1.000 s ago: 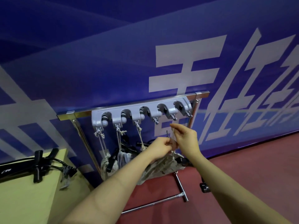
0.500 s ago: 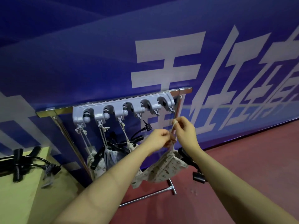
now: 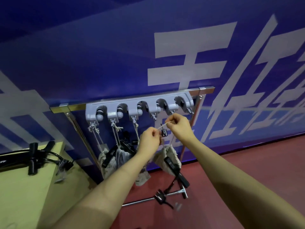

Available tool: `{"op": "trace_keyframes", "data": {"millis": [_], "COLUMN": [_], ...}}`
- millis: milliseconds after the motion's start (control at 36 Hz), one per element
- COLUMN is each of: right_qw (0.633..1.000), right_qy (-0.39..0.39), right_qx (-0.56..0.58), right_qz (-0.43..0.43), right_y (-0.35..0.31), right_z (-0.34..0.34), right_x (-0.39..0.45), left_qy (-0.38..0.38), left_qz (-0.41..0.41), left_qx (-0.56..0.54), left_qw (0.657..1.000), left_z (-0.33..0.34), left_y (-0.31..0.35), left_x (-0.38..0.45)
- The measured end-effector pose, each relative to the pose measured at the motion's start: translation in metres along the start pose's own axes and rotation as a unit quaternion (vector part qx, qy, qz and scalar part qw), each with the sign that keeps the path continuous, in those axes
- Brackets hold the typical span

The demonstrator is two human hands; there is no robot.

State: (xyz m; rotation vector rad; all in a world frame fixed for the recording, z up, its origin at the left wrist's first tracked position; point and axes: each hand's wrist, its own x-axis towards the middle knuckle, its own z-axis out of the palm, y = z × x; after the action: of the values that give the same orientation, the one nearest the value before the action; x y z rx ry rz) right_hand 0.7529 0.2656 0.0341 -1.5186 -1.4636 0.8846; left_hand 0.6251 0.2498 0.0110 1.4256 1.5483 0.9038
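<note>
A grey holder rack (image 3: 140,105) with several clamp slots and small hooks is fixed to a metal rail (image 3: 206,89) on a stand. Three drawstring cloth bags hang by cords from its left hooks, one of them a pale bag (image 3: 104,159). My left hand (image 3: 149,140) and my right hand (image 3: 179,126) each pinch the white cord (image 3: 162,127) of another patterned cloth bag (image 3: 170,154), which dangles below them. The cord is stretched between the hands, just under the fourth hook (image 3: 172,113). A black cable and plug (image 3: 164,133) hang out of the bag.
A blue banner wall (image 3: 115,55) with white characters stands right behind the stand. At left, a yellow-green table (image 3: 19,192) carries black cables and clips (image 3: 34,158). The stand's metal foot bar (image 3: 148,199) lies on the red floor (image 3: 255,162).
Both hands have lifted the bag's cord up towards the rack's hooks, and the bag has risen with them. The camera view has shifted, so the rack sits further right in view.
</note>
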Motion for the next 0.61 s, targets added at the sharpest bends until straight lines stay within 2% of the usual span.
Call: {"op": "trace_keyframes", "data": {"millis": [111,333,500,611], "right_qw": [1.0,0.998,0.995,0.992], "right_qy": [-0.006,0.062,0.064,0.041], "right_qx": [-0.009,0.013,-0.067,-0.112], "right_qz": [0.01,0.004,0.029,0.033], "right_y": [0.005,0.006,0.017,0.022], "right_z": [0.017,0.044,0.05,0.054], "right_x": [0.02,0.041,0.044,0.036], "left_qy": [0.032,0.061,-0.013,-0.056], "left_qz": [0.004,-0.007,0.013,0.003], "left_qx": [0.014,-0.002,0.131,0.159], "left_qw": [0.999,0.998,0.991,0.986], "left_z": [-0.012,-0.02,-0.016,-0.013], "left_y": [-0.009,-0.017,-0.03,-0.029], "left_x": [0.023,0.054,0.059,0.058]}}
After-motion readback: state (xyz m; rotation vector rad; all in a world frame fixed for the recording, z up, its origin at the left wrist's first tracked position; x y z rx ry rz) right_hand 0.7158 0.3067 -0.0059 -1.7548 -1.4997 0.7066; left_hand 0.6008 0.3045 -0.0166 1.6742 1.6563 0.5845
